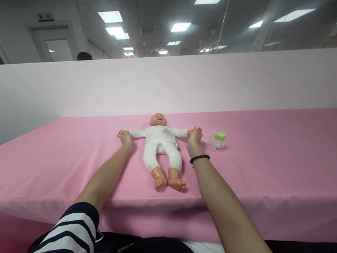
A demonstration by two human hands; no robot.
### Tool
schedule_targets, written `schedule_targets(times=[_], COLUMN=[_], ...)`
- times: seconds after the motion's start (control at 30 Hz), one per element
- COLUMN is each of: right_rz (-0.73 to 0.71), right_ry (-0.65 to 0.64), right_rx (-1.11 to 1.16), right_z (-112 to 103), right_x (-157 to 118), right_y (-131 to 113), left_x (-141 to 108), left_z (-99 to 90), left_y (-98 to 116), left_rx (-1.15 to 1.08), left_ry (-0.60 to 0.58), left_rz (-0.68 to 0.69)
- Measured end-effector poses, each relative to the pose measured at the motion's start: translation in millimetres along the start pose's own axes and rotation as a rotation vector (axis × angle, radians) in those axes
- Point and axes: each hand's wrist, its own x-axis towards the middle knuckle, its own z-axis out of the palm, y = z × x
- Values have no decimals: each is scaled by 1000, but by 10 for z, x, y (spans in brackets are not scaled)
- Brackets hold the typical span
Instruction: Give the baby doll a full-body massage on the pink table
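Observation:
A baby doll (160, 139) with a white cloth body lies on its back on a pink-covered table (270, 163), head away from me, arms stretched out sideways. My left hand (126, 140) is closed round the doll's hand on the left side. On the other side, my right hand (194, 137) grips the doll's other hand, whose fingers stick out past mine. The doll's bare feet point toward me, slightly apart. Just right of my right hand stands a small clear bottle (218, 142) with a green cap.
A low white partition (163, 82) runs along the table's far side. The cloth hangs over the near edge, close to my body. Beyond the partition, the top of a person's head (84, 56) shows at the left, near a door.

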Motion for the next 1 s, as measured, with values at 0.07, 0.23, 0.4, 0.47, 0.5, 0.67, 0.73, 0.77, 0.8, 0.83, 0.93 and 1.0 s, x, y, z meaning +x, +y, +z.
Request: schedule_targets(times=[0.07,0.23,0.4,0.47,0.5,0.67,0.73,0.77,0.8,0.83,0.93,1.0], right_rz=[110,131,78,130,156,211,223,225,222,215,199,211], right_ry=[51,92,-23,7,30,73,58,48,38,31,41,59], right_rx=[45,80,-32,21,64,200,179,156,126,100,109,167], right_z=[11,30,17,17,18,16,11,9,7,7,7,8], right_x=[-31,-63,-48,-83,-108,-202,-202,-198,-195,-195,-223,-260], right_y=[-25,-43,-40,-84,-112,-215,-223,-223,-223,-224,-241,-266], left_x=[13,48,35,22,16,-14,-28,-34,-40,-44,-47,-46], left_z=[-5,-5,6,6,6,3,3,3,3,3,2,0], left_y=[-19,-56,-42,-29,-22,6,11,12,11,9,-7,-19], left_rx=[9,26,25,21,18,4,0,-4,-8,-14,-39,-63], left_ry=[-28,-41,1,-1,-2,-10,-16,-20,-25,-29,-42,-56], left_rz=[29,45,7,-1,-4,-12,-14,-14,-14,-14,-4,9])
